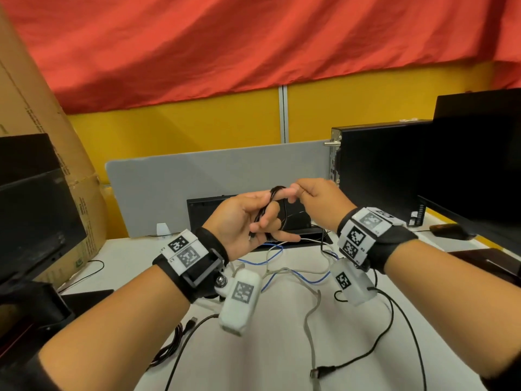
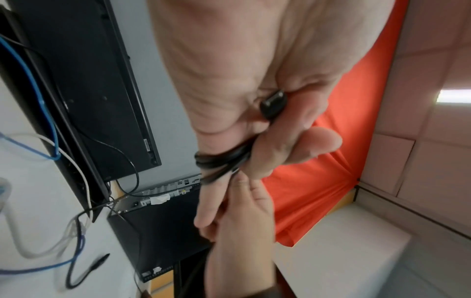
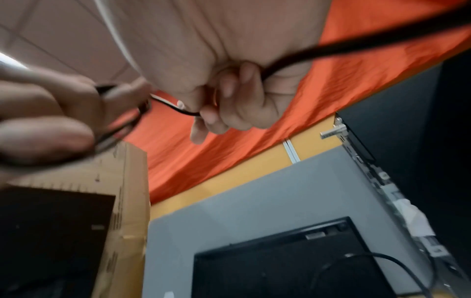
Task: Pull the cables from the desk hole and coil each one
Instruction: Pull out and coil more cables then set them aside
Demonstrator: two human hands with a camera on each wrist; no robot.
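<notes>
Both hands are raised above the white desk [image 1: 267, 348]. My left hand [image 1: 263, 218] holds several loops of a thin black cable [image 1: 277, 190] wound around its fingers; in the left wrist view the loops [image 2: 221, 159] cross the fingers, with a black plug [image 2: 272, 102] pressed under the thumb. My right hand [image 1: 298, 193] pinches the same cable beside the loops, and in the right wrist view its curled fingers [image 3: 242, 96] grip the black strand [image 3: 331, 48]. Behind the hands lies the dark desk hole [image 1: 313, 231], with a blue cable [image 1: 304, 279], a white one [image 1: 310, 240] and a grey one [image 1: 310, 314] spilling from it.
A coiled black cable [image 1: 172, 342] lies at the front left, and a loose black cable with a plug [image 1: 321, 372] at the front right. A computer case [image 1: 377, 170] and monitor [image 1: 479, 165] stand right, a monitor [image 1: 33, 215] and cardboard box [image 1: 42, 108] left, a grey divider [image 1: 197, 179] behind.
</notes>
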